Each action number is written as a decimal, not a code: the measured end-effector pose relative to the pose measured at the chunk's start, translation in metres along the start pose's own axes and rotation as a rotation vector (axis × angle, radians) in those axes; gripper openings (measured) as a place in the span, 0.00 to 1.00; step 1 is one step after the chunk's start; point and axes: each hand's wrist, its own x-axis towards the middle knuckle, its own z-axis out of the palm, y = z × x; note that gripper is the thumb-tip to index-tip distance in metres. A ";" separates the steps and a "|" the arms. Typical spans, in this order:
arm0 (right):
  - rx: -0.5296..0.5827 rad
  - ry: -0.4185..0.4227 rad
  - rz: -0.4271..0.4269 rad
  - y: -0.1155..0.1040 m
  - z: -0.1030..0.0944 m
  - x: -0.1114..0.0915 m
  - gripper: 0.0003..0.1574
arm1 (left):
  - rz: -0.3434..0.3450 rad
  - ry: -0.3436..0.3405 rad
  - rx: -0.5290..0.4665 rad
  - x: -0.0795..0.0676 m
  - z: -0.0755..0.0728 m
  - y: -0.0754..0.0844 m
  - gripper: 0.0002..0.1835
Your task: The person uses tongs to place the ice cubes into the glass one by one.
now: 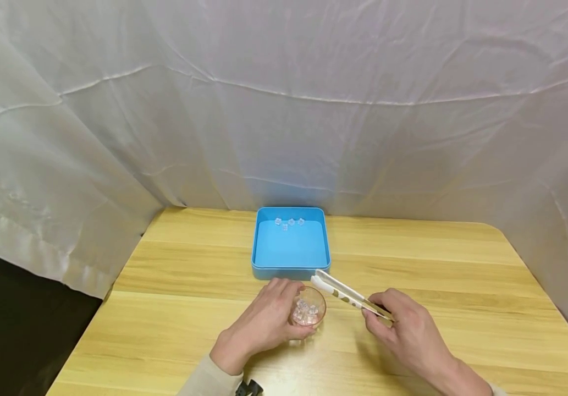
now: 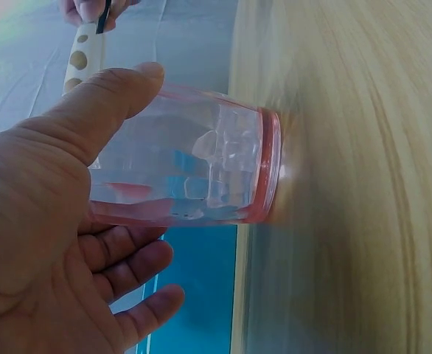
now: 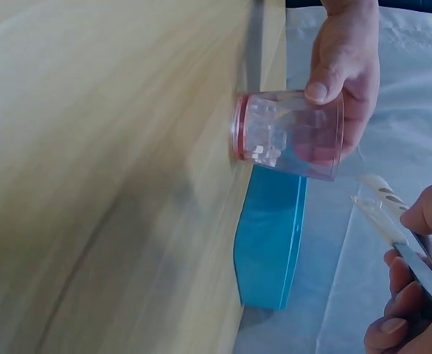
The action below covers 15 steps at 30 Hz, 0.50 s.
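Observation:
A clear pinkish plastic cup [image 1: 315, 306] with several small clear pieces in its bottom stands on the table. My left hand [image 1: 268, 315] grips it from the left, thumb on the near side and fingers round the far side. In my right hand [image 1: 409, 331] is a pair of tongs [image 1: 344, 290], white with gold spots at the tip end, held between thumb and fingers. The tongs' tips lie just right of the cup's rim, slightly apart with nothing between them. In the right wrist view the tongs [image 3: 391, 215] hover above and beside the cup [image 3: 290, 133].
A blue square tray [image 1: 291, 273] sits behind the cup. Several small clear pieces [image 1: 285, 227] lie near its back wall. The wooden table [image 1: 442, 275] ends at a pale hanging cloth [image 1: 313, 137] at the back and sides.

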 end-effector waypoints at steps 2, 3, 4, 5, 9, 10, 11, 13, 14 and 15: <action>-0.030 -0.009 0.039 -0.001 -0.001 0.003 0.10 | -0.003 -0.002 0.003 0.000 0.000 0.000 0.40; -0.044 -0.015 0.058 -0.002 -0.001 0.005 0.13 | -0.006 -0.004 0.004 0.000 0.000 0.000 0.41; -0.055 -0.021 0.076 -0.002 -0.001 0.008 0.14 | -0.007 -0.006 0.003 0.000 0.000 0.000 0.41; -0.061 -0.025 0.089 -0.003 -0.001 0.010 0.14 | -0.008 -0.007 0.002 0.000 0.000 -0.001 0.41; -0.061 -0.042 0.144 -0.003 0.002 0.017 0.12 | -0.009 -0.011 -0.006 0.000 0.000 -0.001 0.40; -0.060 -0.046 0.157 -0.003 0.004 0.019 0.11 | -0.006 -0.010 -0.009 0.000 0.000 -0.001 0.40; -0.058 -0.050 0.174 -0.002 0.005 0.021 0.10 | -0.005 -0.009 -0.011 0.000 0.000 -0.001 0.40; -0.054 -0.062 0.209 -0.002 0.008 0.024 0.08 | -0.001 -0.005 -0.013 0.000 -0.001 -0.001 0.40; -0.055 -0.069 0.227 -0.002 0.009 0.026 0.08 | 0.000 -0.004 -0.015 0.000 0.000 -0.001 0.40; -0.053 -0.077 0.244 -0.002 0.010 0.028 0.07 | 0.001 -0.001 -0.016 0.000 -0.001 0.000 0.40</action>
